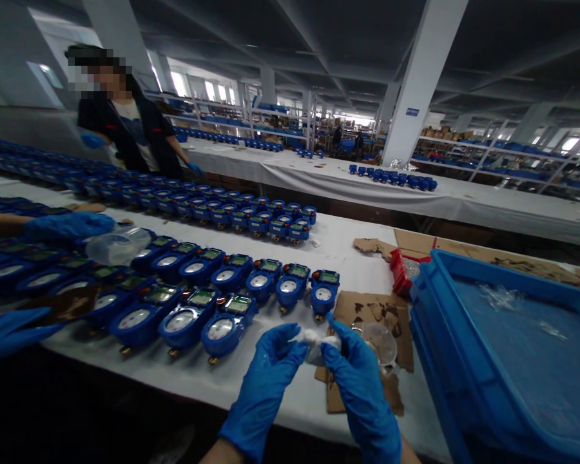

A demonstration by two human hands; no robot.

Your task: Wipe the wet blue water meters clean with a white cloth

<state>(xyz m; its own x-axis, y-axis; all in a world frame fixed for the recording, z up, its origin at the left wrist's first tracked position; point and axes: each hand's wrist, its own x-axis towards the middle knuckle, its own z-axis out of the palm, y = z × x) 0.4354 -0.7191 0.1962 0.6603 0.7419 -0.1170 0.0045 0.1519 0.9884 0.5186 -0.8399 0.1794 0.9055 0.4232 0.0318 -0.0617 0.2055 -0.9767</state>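
Note:
My left hand (273,364) and my right hand (357,370), both in blue gloves, meet above the table's front edge. Between their closed fingers is a small, crumpled white piece (314,351); it could be cloth or thin plastic, I cannot tell which. Just left of my hands lies a blue water meter (228,325) with a round dial and a small display, one of several in rows. Close behind my fingers is another meter (323,293). A clear plastic tub (381,345) rests on stained cardboard (401,316) beside my right hand.
Blue crates (464,322) are stacked at right; a red bin (400,274) stands behind them. At left, a co-worker's gloved hand (70,225) is at another clear tub (118,245), with a second glove (14,332) below. Another person (130,129) stands behind the meter rows.

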